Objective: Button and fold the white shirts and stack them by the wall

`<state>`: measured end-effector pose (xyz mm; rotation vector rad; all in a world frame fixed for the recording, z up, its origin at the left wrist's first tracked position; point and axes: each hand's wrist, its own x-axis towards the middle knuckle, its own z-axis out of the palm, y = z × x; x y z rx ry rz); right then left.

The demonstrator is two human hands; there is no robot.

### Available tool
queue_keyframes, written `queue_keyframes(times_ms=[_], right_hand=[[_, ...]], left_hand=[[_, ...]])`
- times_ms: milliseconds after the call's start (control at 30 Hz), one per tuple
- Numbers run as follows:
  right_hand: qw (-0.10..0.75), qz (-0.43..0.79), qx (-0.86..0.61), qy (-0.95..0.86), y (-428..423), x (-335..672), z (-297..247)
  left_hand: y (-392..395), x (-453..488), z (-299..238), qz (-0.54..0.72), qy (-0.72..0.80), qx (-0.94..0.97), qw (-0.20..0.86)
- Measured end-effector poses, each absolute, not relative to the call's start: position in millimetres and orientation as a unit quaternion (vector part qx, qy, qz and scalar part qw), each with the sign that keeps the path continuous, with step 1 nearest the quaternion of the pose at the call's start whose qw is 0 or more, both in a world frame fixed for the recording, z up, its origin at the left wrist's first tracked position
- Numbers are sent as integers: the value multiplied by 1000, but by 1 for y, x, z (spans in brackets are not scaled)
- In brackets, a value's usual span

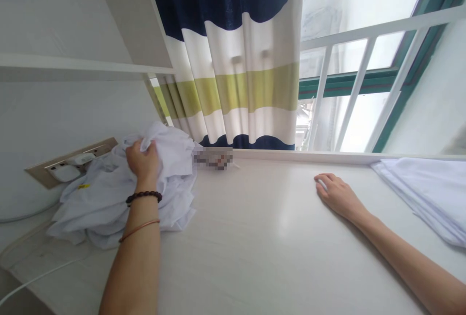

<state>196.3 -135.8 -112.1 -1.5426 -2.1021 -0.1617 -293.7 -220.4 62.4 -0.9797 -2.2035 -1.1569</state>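
A rumpled heap of white cloth (109,198), thin like shirts, lies at the left against the wall, with a small yellow tag showing on it. My left hand (142,160) is closed on a fold of white cloth (173,152) at the top of that heap. My right hand (337,192) rests on the white tabletop (255,247), fingers loosely bent and apart, with nothing seen in it. To its right lies a flat stack of folded white cloth (429,189), partly cut off by the frame edge.
A wall socket panel (69,162) with plugs sits behind the heap, and a white cable (43,276) runs at lower left. A blurred small object (214,158) lies by the back edge. Beyond stand a striped curtain (233,62) and a white railing (355,87) before the window.
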Motion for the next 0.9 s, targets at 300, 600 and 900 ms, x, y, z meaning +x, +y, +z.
queue_keyframes(times_ms=[300, 600, 900], right_hand=[[236, -44, -576, -781, -139, 195, -103], [239, -33, -577, -780, -138, 196, -104], [230, -28, -584, -778, -140, 194, -101]], left_hand=[[-233, -214, 114, -534, -597, -424, 422], [-204, -267, 24, -247, -832, -483, 120], [-201, -281, 20, -404, -794, -437, 123]])
